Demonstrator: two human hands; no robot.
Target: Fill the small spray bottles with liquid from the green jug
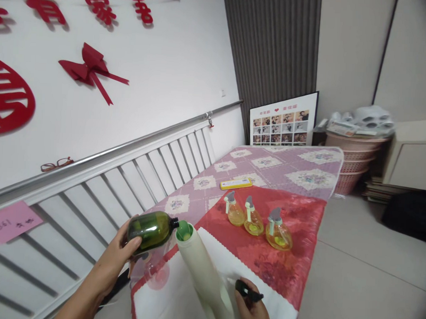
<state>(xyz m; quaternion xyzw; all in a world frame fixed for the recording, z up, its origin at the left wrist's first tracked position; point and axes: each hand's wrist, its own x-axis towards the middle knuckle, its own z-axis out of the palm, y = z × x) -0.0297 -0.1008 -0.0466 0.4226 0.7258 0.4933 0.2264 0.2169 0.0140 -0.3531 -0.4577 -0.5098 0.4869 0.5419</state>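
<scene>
My left hand (132, 243) is wrapped around a dark green bottle (150, 230), which lies nearly on its side. The bottle's black neck meets a green piece, perhaps a lid or funnel (184, 230), at the mouth of a tall pale green container (202, 268). Whether liquid is flowing is too small to tell. To the right of that container, my right hand (253, 309) grips a black pump head (249, 291). Beyond it stand three rounded clear bottles with grey spray tops, the nearest spray bottle (279, 234) holding yellowish liquid.
The table carries a purple patterned cloth (212, 166), a red cloth (302, 221) and a white sheet (155, 299). A yellow case (236, 183) lies near the middle. White railing (126, 174) runs along the left; pink baskets (352, 162) stand at the back right.
</scene>
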